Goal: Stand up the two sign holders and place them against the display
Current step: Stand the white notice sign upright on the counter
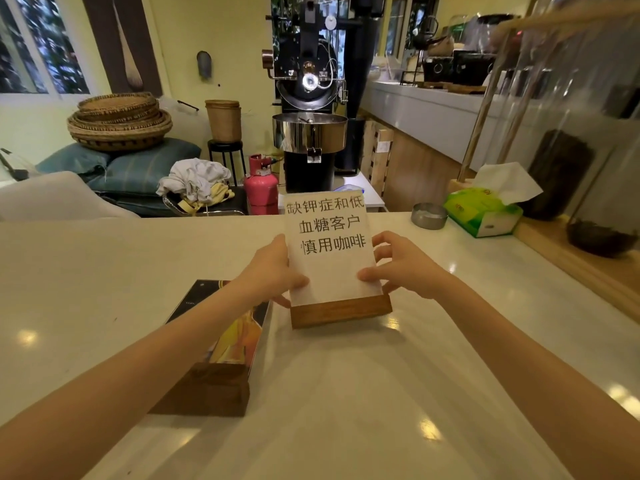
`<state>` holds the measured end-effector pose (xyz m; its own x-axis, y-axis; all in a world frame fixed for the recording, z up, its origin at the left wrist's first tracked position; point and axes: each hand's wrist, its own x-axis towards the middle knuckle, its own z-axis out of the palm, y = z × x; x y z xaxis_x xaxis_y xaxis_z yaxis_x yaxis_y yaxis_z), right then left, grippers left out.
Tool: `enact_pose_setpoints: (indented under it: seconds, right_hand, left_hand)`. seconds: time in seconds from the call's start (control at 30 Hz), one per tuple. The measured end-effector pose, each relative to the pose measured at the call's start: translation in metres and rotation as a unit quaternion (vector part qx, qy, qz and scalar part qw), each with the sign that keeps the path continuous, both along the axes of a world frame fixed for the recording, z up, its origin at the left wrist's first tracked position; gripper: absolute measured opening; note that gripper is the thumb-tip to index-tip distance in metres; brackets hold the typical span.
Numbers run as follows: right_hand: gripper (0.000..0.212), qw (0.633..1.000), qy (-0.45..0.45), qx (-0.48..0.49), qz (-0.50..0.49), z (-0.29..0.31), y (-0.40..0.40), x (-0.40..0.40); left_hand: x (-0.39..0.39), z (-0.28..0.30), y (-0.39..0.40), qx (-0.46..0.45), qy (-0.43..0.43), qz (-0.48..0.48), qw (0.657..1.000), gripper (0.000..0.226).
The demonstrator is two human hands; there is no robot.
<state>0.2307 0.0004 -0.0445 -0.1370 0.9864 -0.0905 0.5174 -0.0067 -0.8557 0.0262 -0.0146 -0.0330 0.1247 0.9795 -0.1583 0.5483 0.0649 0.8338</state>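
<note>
Two sign holders on the white counter (pixel 450 341): one white sign holder (pixel 332 261) stands upright mid-counter, gripped by both hands — left hand (pixel 273 268) and right hand (pixel 401 265) on its edges — while the second sign holder (pixel 221 344) lies flat beneath the left forearm.

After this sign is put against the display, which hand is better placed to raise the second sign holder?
Probably the left hand: the lying sign holder rests under the left forearm, left of the upright sign holder. The right hand would have to cross over.
</note>
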Motion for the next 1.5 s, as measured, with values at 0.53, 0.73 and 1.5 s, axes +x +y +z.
enact_pose_setpoints:
  seconds: [0.53, 0.73, 1.5]
  right_hand:
    - [0.043, 0.974, 0.06, 0.2, -0.085, -0.026, -0.016, -0.012]
    - [0.043, 0.974, 0.042, 0.201, -0.092, -0.027, -0.024, -0.015]
    - [0.024, 0.985, 0.07, -0.155, -0.008, -0.013, -0.064, -0.099]
  left_hand:
    - [0.005, -0.01, 0.007, 0.225, 0.04, -0.01, 0.974, 0.052]
    - [0.002, -0.018, 0.004, 0.239, 0.06, -0.022, 0.969, 0.038]
    - [-0.135, -0.015, -0.015, -0.039, 0.097, 0.062, 0.993, 0.041]
